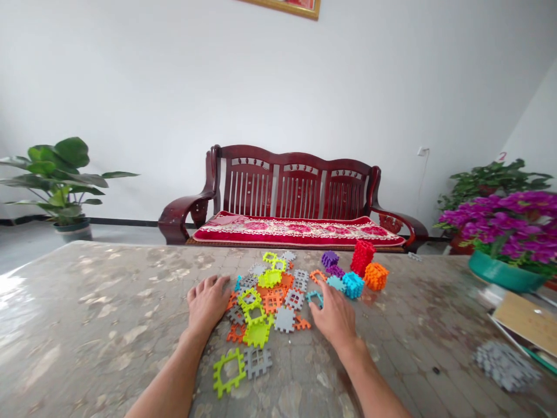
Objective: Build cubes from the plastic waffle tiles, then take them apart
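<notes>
Interlocking plastic tiles lie in a loose heap on the table. Among them are lime-green tiles (256,334), grey tiles (285,320) and orange tiles (272,302). At the heap's left edge my left hand (208,305) rests palm down, fingers spread, holding nothing. My right hand (334,313) is on the heap's right side, thumb and index finger apart near a teal tile (314,298); its other fingers are partly hidden. Just beyond the index fingertip is an orange tile frame (318,275). Closest to me lie a lime-green frame (229,373) and a grey window tile (258,362).
Beyond my right hand stand a red stack (362,257), an orange stack (376,276), a blue stack (353,285) and purple tiles (330,259). A grey tile pile (507,364) and a flower pot (507,271) are at right. A wooden bench (300,194) stands behind the table.
</notes>
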Tool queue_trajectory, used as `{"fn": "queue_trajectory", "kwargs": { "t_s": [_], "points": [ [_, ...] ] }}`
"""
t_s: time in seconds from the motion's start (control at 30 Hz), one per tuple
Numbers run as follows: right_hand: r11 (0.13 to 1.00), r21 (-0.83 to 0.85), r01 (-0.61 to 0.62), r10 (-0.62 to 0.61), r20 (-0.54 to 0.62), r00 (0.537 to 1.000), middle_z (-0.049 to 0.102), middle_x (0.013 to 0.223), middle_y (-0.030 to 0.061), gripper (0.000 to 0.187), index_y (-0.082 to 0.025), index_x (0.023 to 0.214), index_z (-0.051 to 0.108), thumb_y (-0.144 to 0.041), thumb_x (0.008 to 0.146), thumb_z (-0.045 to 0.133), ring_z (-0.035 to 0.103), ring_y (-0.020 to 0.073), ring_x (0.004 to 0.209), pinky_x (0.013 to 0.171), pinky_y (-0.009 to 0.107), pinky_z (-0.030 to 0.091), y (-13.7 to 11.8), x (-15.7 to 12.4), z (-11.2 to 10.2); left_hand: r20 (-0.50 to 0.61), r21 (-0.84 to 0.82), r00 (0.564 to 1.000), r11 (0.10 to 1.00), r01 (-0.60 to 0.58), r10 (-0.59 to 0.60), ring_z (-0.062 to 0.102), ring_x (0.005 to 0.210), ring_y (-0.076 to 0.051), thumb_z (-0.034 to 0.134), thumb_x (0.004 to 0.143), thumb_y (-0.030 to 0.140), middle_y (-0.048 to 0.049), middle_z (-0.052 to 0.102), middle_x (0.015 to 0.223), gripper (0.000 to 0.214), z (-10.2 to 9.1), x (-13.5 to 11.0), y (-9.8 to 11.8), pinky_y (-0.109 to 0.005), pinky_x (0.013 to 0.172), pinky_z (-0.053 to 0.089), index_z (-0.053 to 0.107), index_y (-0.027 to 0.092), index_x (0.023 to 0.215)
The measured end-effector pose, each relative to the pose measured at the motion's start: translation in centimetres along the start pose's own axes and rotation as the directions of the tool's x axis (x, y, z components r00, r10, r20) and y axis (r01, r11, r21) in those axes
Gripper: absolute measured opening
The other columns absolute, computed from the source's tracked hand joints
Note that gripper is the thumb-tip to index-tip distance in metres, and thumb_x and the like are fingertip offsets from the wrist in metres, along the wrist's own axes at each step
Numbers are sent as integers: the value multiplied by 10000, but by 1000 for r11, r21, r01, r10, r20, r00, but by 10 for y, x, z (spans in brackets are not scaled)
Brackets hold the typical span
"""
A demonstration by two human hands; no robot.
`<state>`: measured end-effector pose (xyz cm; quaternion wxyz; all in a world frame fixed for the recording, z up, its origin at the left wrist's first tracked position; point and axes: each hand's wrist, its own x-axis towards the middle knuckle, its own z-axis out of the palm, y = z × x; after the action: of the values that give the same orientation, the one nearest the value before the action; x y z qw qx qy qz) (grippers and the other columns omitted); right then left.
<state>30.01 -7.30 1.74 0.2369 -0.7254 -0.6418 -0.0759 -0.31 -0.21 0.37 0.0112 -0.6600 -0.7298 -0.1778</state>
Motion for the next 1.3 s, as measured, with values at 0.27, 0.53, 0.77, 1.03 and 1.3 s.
{"fn": "queue_trajectory", "kwargs": {
  "t_s": [0.27, 0.53, 0.77, 1.03, 1.3],
  "points": [
    [994, -87, -63, 72, 95, 993, 694, 1062, 106, 485, -198, 1282, 533, -266, 809, 613, 630, 268, 1005, 752, 320, 447, -3, -3, 4, 9, -10, 1000, 1000, 11, -11, 477, 1235, -282, 402, 909, 410, -71, 565, 1357, 418, -1, -1, 1, -446, 1048, 275, 615, 329, 1259],
    [997, -13, -71, 72, 143, 987, 691, 1111, 98, 500, -189, 1289, 530, -266, 802, 613, 639, 250, 1037, 804, 305, 464, -3, -1, 2, -1, -12, 1000, 1000, -8, 8, 483, 1232, -291, 402, 909, 407, -76, 567, 1351, 421, 2, 0, -1, -462, 1040, 285, 616, 322, 1262],
    [995, 100, -14, 25, -109, 994, 682, 1188, 78, 497, -211, 1308, 520, -297, 825, 596, 631, 228, 1083, 888, 318, 460, 17, 12, -5, -7, -1, 1000, 1000, -5, 5, 489, 1233, -282, 398, 917, 410, -72, 571, 1348, 412, 2, 0, -1, -453, 1048, 283, 622, 330, 1254],
    [993, -31, -116, 108, -192, 975, 705, 1123, 122, 459, -177, 1276, 573, -366, 859, 599, 649, 256, 1008, 855, 342, 437, 65, 27, -8, -15, -6, 1000, 1000, 1, -1, 491, 1232, -287, 418, 907, 402, -72, 578, 1344, 408, 3, 1, -1, -451, 1045, 290, 626, 329, 1250],
    [1000, 20, 20, -14, -256, 967, 710, 1115, 94, 294, -201, 1100, 676, -318, 859, 558, 628, 234, 1002, 894, 351, 421, 75, 25, 4, -9, -5, 1000, 1000, -1, 1, 490, 1231, -284, 413, 906, 410, -74, 579, 1341, 414, 3, 1, -2, -447, 1039, 294, 621, 327, 1254]
  ]
}}
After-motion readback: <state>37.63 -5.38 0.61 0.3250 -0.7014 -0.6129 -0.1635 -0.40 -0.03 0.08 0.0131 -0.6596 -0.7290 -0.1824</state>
